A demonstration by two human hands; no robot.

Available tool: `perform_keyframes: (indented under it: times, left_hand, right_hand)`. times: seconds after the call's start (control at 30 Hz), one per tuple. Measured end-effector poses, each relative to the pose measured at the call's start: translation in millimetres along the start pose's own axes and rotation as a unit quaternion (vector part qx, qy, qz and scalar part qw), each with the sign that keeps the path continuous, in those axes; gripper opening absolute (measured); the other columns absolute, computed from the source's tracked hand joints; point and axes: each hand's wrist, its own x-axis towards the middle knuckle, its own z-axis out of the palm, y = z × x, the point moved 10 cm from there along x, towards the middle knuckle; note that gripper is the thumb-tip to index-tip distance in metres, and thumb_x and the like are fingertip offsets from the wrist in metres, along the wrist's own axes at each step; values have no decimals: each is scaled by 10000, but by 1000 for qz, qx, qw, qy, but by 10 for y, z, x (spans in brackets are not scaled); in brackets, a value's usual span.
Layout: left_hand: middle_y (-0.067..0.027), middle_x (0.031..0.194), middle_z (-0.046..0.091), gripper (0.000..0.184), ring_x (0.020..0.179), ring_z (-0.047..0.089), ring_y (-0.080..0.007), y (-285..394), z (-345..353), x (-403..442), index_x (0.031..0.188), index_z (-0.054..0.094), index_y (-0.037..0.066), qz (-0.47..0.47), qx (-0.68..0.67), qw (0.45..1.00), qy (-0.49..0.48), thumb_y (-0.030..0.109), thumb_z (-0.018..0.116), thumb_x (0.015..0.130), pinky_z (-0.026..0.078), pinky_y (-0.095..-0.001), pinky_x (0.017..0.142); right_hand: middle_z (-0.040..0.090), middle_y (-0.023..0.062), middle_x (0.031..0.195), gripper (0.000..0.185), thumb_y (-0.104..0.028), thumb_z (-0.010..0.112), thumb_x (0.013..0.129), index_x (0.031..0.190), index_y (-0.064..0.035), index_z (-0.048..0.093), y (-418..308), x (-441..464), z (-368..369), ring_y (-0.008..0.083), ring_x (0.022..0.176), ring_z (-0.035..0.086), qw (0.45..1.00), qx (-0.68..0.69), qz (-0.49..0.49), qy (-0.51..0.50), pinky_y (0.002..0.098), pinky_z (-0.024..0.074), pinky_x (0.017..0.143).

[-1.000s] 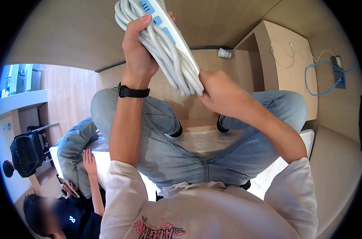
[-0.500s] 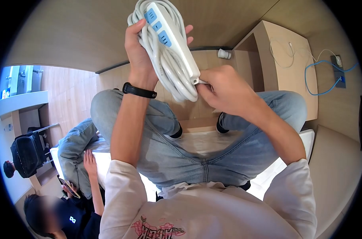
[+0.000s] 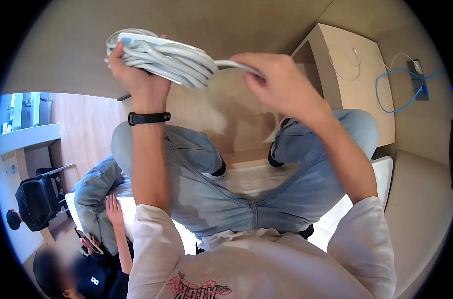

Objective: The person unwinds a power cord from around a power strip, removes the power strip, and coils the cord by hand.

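Observation:
A white power strip with blue sockets lies along a coiled white cable, tilted so that little of its socket face shows. My left hand, with a black band on the wrist, is wrapped round the strip and the coil. From the coil's right end a length of cable runs to my right hand, which pinches it. Both hands are held out above my knees.
A wooden cabinet stands at the right, near a wall socket with a blue cable. At the lower left sits another person holding a phone. A black chair is behind them.
My left hand has moved left and down with the strip and coil, turning them nearer to level. My right hand has pulled away from the coil, and a length of cable now spans between them.

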Motion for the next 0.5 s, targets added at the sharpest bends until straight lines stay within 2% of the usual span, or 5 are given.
perform_keyframes:
  times: [0.07, 0.17, 0.3, 0.43, 0.5]
  left_hand:
    - [-156, 1038, 549, 425, 935, 577, -322, 118, -83, 59, 1104, 487, 40, 21, -8, 999, 23, 380, 483, 849, 493, -465, 839]
    - [-92, 888, 592, 271, 834, 596, -240, 186, -192, 146, 958, 540, 58, 41, 0, 999, 35, 311, 539, 858, 511, -417, 766]
    - [-86, 768, 624, 226, 631, 629, -209, -336, 75, 44, 903, 572, 32, -114, 96, 985, -87, 245, 613, 839, 548, -331, 594]
    - [-82, 815, 653, 242, 665, 637, -154, -951, 376, -452, 910, 605, 21, -298, 117, 921, -220, 250, 623, 837, 546, -316, 613]
    - [-80, 838, 655, 241, 704, 635, -137, -1070, 458, -691, 933, 609, 23, -294, 117, 925, -212, 244, 613, 836, 536, -299, 621]
  right_hand:
    - [648, 122, 781, 245, -7, 625, 795, 1035, -25, 671, 10, 20, -199, 257, 607, 591, 999, -35, -21, 35, 311, 486, 580]
    - [657, 100, 788, 235, 13, 658, 779, 1004, -49, 690, -135, 16, -318, 235, 600, 587, 991, -95, -89, 24, 300, 479, 557]
    - [664, 38, 776, 210, -40, 760, 668, 867, -98, 729, -432, -111, -352, 194, 641, 578, 953, -183, -236, 43, 304, 482, 588]
    - [671, 19, 835, 266, -107, 799, 592, 852, -118, 744, -686, -158, -359, 198, 701, 564, 926, -184, -320, 81, 337, 490, 642]
    - [645, -21, 833, 305, -155, 751, 572, 876, -169, 735, -808, -141, -460, 195, 738, 563, 914, -165, -334, 162, 324, 471, 617]
